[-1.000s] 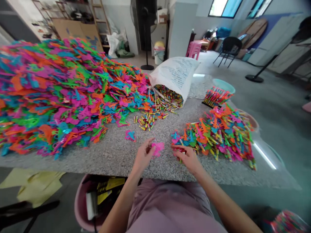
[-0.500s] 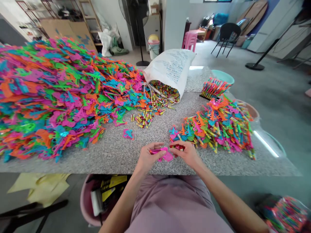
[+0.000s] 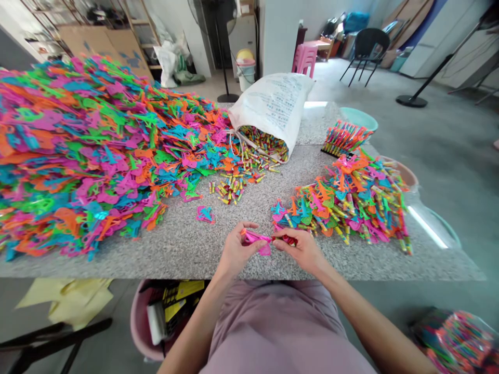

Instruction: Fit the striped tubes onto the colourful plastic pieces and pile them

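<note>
My left hand is closed on a pink plastic piece with a flat, openwork end, just above the near part of the stone table. My right hand pinches small red-and-yellow printed tubes; their exact number is hidden by the fingers. The tubes and the pink piece meet, or nearly meet, between the hands. Beyond my left hand lies a loose blue-and-pink plastic piece. Close by my right hand is a heap of plastic pieces with tubes fitted on them.
A large heap of bright plastic pieces covers the table's left side. A white sack spills printed tubes at the back. A rack of upright pieces stands back right. Below the table edge sits a pink tub.
The pink piece has turned in my left hand, so its flat end shows smaller. My right hand has brought the tubes against or very near its end.
</note>
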Action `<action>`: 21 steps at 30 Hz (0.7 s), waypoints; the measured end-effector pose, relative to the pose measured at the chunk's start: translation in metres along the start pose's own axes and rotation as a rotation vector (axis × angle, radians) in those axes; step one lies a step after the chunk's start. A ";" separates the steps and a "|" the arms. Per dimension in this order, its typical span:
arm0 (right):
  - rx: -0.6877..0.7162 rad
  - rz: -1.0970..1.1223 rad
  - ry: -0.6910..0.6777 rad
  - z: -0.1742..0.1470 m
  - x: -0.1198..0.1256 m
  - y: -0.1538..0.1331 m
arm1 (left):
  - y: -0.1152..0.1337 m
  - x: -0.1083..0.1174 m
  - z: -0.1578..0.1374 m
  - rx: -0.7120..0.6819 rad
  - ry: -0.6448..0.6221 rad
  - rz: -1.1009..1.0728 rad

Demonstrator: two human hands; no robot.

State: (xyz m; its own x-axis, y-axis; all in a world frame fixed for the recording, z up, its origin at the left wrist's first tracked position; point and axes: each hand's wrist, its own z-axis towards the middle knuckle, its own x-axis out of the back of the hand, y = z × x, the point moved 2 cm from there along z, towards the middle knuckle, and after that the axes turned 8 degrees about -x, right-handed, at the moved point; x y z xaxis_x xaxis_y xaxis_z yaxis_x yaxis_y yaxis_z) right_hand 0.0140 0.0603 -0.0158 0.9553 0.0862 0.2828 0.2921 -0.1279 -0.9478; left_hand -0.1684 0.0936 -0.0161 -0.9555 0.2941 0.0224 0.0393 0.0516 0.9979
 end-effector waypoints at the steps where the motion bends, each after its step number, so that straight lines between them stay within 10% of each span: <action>1: -0.011 0.005 -0.012 0.000 -0.001 0.000 | 0.000 0.000 0.001 -0.006 0.002 0.007; 21: -0.290 0.375 -0.165 -0.020 -0.013 0.015 | -0.020 -0.032 -0.014 -0.097 0.109 -0.233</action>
State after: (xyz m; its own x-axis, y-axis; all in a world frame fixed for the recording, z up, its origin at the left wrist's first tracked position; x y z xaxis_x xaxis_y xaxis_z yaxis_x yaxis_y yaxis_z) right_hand 0.0073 0.0372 -0.0309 0.9839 0.1339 -0.1187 -0.0469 -0.4470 -0.8933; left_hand -0.1428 0.0701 -0.0361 -0.9617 0.1800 -0.2069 -0.2081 0.0126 0.9780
